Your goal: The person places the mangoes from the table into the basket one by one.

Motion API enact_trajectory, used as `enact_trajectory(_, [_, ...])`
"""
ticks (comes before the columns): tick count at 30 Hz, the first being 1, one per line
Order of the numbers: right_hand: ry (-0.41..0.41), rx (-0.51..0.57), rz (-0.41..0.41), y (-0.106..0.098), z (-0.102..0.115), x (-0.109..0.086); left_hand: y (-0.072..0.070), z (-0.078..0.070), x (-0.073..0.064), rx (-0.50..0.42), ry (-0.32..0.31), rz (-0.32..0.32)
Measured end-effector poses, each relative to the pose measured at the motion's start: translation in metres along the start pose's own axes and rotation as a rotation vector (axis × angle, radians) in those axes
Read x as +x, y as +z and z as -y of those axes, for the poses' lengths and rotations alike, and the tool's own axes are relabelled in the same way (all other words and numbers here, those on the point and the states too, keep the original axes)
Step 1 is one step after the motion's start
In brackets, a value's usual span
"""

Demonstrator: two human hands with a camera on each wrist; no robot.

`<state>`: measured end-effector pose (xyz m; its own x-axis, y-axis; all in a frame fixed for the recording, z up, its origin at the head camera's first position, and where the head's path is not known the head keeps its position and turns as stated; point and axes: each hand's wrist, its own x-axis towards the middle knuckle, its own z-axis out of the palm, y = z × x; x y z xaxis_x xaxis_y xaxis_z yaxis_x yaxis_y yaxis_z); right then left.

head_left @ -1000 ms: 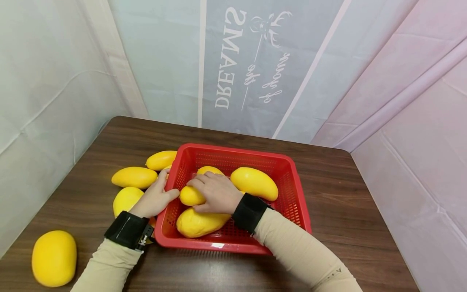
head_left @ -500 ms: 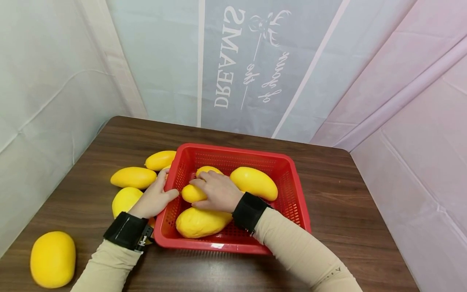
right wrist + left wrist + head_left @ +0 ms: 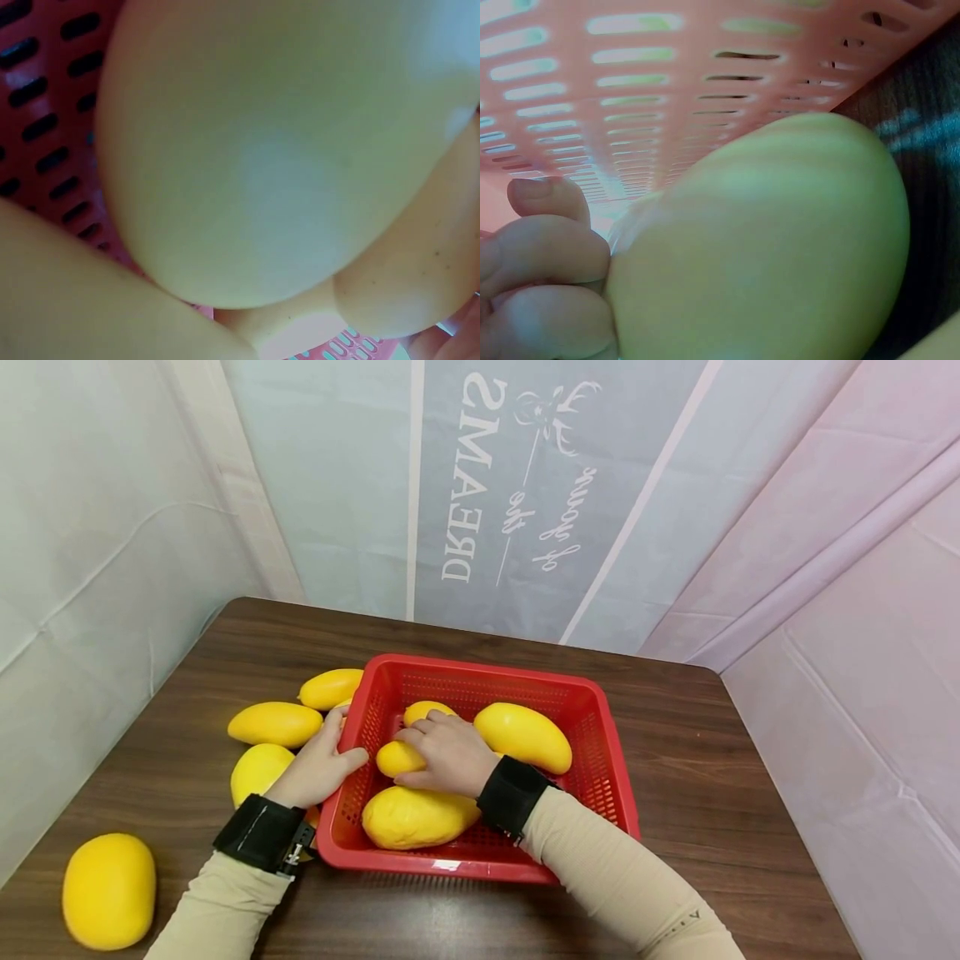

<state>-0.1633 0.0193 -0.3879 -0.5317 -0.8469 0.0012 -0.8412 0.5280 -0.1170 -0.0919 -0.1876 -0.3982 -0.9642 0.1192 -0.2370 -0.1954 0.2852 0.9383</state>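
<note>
A red perforated plastic basket (image 3: 480, 867) holds several yellow mangoes. My left hand (image 3: 318, 770) grips its left wall, thumb over the rim and fingers outside. In the left wrist view, those curled fingers (image 3: 547, 251) lie beside a mango (image 3: 772, 240) outside the basket. Inside, my right hand (image 3: 456, 756) holds a small mango (image 3: 399, 760), fingers over its far side and thumb on the near side. A larger mango (image 3: 416, 818) lies in front of it, another (image 3: 427, 710) behind, and one (image 3: 523, 737) to the right. Large mango surfaces (image 3: 277, 165) fill the right wrist view.
Left of the basket on the brown wooden table (image 3: 712, 793) lie more mangoes, among them an upper one (image 3: 330, 689), a middle one (image 3: 275, 724) and a rounder one (image 3: 258, 770). Another (image 3: 110, 892) sits at the front left. Curtains hang behind and beside the table.
The small mango under my right hand has shifted slightly to the right within the basket. My left hand and the basket have stayed in place.
</note>
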Motion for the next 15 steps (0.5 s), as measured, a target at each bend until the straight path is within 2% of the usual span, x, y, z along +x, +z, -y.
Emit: enact_trajectory(15, [0.042, 0.019, 0.06, 0.0063, -0.0031, -0.0003, 0.0006, 0.0003, 0.0002, -0.022, -0.015, -0.002])
